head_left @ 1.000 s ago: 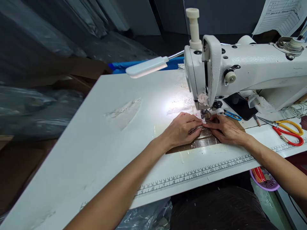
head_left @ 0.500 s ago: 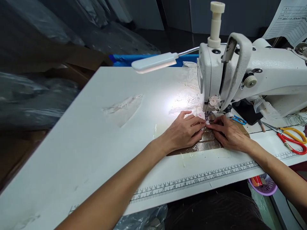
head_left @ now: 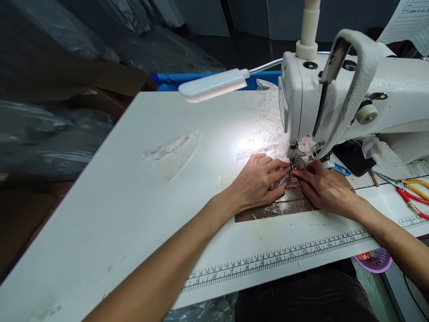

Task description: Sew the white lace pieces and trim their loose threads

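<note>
A white sewing machine stands at the right of a white table. My left hand lies just left of the presser foot, its fingers curled and pressing a small strip of lace. Close on the foot's right side, my right hand pinches the same strip with its fingertips. Both hands rest over a brown taped plate. More white lace lies behind the needle under the lamp's light.
A white gooseneck lamp hangs over the table. Red and yellow scissors, blue thread snips and a dark phone lie at the right. A ruler strip runs along the front edge. A purple basket sits below.
The view has shifted closer to the machine head. Both hands have stayed at the presser foot, edging the lace strip slightly towards the needle.
</note>
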{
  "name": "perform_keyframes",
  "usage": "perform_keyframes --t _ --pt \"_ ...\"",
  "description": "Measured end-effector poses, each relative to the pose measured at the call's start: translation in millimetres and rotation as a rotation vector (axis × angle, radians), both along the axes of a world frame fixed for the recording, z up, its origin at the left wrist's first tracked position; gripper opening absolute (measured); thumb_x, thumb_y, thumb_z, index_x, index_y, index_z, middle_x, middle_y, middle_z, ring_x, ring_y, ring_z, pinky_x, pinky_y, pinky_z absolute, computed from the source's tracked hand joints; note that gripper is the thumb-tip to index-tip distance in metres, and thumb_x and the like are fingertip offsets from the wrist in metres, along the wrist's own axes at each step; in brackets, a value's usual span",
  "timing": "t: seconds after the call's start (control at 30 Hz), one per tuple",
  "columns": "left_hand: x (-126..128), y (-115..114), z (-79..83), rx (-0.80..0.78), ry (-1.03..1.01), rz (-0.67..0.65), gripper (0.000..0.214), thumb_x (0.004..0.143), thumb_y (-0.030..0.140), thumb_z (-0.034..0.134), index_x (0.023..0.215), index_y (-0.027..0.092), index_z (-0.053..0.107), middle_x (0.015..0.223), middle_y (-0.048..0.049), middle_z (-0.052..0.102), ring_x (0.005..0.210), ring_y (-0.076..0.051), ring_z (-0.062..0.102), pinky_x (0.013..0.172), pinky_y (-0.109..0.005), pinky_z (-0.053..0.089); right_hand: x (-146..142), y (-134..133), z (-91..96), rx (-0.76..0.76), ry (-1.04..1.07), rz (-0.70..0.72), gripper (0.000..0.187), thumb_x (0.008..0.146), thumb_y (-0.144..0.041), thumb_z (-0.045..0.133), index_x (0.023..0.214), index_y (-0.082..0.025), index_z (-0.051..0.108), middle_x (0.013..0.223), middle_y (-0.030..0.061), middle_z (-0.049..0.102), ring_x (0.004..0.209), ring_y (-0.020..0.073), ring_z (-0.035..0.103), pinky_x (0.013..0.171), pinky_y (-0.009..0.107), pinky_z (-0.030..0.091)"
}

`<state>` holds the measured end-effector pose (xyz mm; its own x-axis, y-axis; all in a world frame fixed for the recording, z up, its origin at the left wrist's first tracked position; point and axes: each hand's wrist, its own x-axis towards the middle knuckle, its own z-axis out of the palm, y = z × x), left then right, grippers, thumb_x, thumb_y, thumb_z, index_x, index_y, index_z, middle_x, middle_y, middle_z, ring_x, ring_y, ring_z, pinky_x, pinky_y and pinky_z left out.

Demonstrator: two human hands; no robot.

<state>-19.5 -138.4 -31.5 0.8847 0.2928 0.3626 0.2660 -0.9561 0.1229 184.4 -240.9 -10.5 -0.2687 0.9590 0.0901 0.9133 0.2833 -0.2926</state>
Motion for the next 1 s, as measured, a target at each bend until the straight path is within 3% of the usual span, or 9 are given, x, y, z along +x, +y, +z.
perform_keyframes --t 0.13,0.23,0.37,0.63,0.83,1.0 --pt "-0.5 0.3 1.2 -0.02 0.038 0.015 0.038 0.098 0.034 0.042 0.122 0.016 0.065 0.122 -0.0115 0.069 0.101 -0.026 0.066 0.096 -0.051 0.043 12.3 6.8 2.8 -0.108 0.175 -0.075 0.036 0.098 -0.034 0.042 0.115 -0.015 0.068 0.099 0.0113 0.065 0.072 0.0159 0.061 0.067 0.029 0.049" --pt "-0.3 0.6 2.2 -0.024 0.066 0.025 0.04 0.098 0.036 0.041 0.123 0.017 0.064 0.12 -0.0119 0.069 0.102 -0.026 0.065 0.096 -0.051 0.042 20.8 16.6 2.4 -0.185 0.337 -0.148 0.04 0.1 -0.036 0.036 0.088 -0.016 0.068 0.077 0.0066 0.066 0.069 0.0157 0.06 0.066 0.029 0.046" --pt "-0.9 0.8 1.9 -0.04 0.078 0.031 0.039 0.098 0.037 0.042 0.125 0.019 0.063 0.119 -0.011 0.068 0.103 -0.026 0.064 0.098 -0.051 0.041 22.0 22.4 1.1 -0.144 0.419 -0.224 0.04 0.098 -0.034 0.036 0.069 -0.018 0.059 0.072 0.0051 0.065 0.068 0.0149 0.059 0.066 0.028 0.044" --pt "-0.3 -0.5 -1.2 -0.035 0.065 0.042 0.041 0.1 0.036 0.037 0.128 0.015 0.059 0.125 -0.0141 0.065 0.105 -0.026 0.061 0.098 -0.052 0.041 18.2 6.2 4.1 -0.042 0.444 -0.203 0.029 0.094 -0.035 0.044 0.085 -0.018 0.067 0.093 0.0075 0.068 0.078 0.0179 0.063 0.071 0.031 0.049" --pt "1.9 -3.4 0.2 -0.123 0.115 0.152 0.047 0.104 0.043 0.03 0.134 0.016 0.054 0.131 -0.015 0.062 0.123 -0.029 0.055 0.109 -0.057 0.033 20.5 6.5 -4.1 -0.012 0.408 -0.248 0.024 0.088 -0.029 0.047 0.079 -0.02 0.066 0.078 0.0046 0.067 0.078 0.0205 0.064 0.072 0.031 0.05" --pt "4.1 10.4 1.5 -0.218 0.172 0.159 0.047 0.105 0.041 0.027 0.137 0.02 0.055 0.136 -0.0133 0.061 0.133 -0.031 0.05 0.114 -0.059 0.028 22.9 4.3 -10.6 0.013 0.341 -0.26 0.029 0.088 -0.03 0.046 0.095 -0.017 0.071 0.109 0.013 0.07 0.095 0.0248 0.069 0.081 0.035 0.054"
